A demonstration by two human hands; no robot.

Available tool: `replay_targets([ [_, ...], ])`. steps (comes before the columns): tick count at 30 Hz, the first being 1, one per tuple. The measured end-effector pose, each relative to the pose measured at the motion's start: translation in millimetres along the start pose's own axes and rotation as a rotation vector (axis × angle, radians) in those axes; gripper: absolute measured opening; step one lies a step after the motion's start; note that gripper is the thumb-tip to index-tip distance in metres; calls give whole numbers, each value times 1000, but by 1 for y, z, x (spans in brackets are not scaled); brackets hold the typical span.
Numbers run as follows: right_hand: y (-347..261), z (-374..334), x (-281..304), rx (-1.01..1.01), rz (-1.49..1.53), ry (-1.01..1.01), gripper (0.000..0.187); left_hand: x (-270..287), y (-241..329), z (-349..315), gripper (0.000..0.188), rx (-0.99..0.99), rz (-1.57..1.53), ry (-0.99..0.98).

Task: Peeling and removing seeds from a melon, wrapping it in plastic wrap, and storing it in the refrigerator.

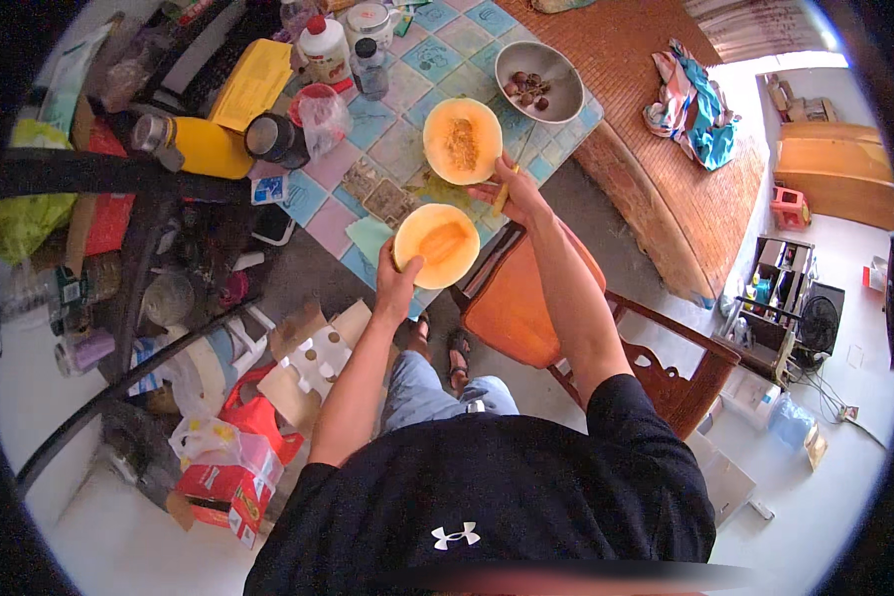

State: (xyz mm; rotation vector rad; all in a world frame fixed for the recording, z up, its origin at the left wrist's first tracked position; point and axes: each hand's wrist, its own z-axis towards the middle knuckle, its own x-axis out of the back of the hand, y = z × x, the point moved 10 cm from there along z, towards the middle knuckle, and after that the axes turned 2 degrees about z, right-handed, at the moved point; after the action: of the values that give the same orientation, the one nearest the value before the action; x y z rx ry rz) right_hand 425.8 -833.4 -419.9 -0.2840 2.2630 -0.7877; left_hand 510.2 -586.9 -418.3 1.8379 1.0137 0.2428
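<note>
My left hand point(399, 286) is closed on the lower rim of a melon half point(463, 260), thumb over the edge. Its orange cut face is turned up, with a smooth hollow and no seeds showing. Farther up, a second melon half point(484, 131) shows seeds and stringy pulp in its middle. My right hand point(515, 192) grips this half's lower right edge. The same hand also keeps a slim yellow handle point(504, 200) against the palm; the kind of tool is hard to make out. The two halves are close together but apart, over the near edge of the table.
A tiled-pattern table point(372, 121) carries a grey bowl point(566, 84) with dark round fruit, bottles point(325, 50), a dark-lidded jar point(276, 141) and a yellow container point(209, 146). An orange-seated chair point(531, 303) stands close on my right. Bags and a red box point(223, 492) lie at lower left.
</note>
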Motion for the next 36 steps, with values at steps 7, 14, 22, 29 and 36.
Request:
replay_targets([
  [7,6,3,-10,32,120,-151,56,-1,29,6,46,-137,242,86],
  [14,2,7,-19,109,173,-207,64,3,36,9,51,-193,461,290],
  [22,12,11,3,135,180,-88,67,25,42,5,55,-205,602,258],
  [29,15,-3,22,50,182,-27,47,48,59,3,49,-208,734,291],
  [36,-13,-49,12,63,-17,-115,51,57,126,11,53,-368,603,225],
])
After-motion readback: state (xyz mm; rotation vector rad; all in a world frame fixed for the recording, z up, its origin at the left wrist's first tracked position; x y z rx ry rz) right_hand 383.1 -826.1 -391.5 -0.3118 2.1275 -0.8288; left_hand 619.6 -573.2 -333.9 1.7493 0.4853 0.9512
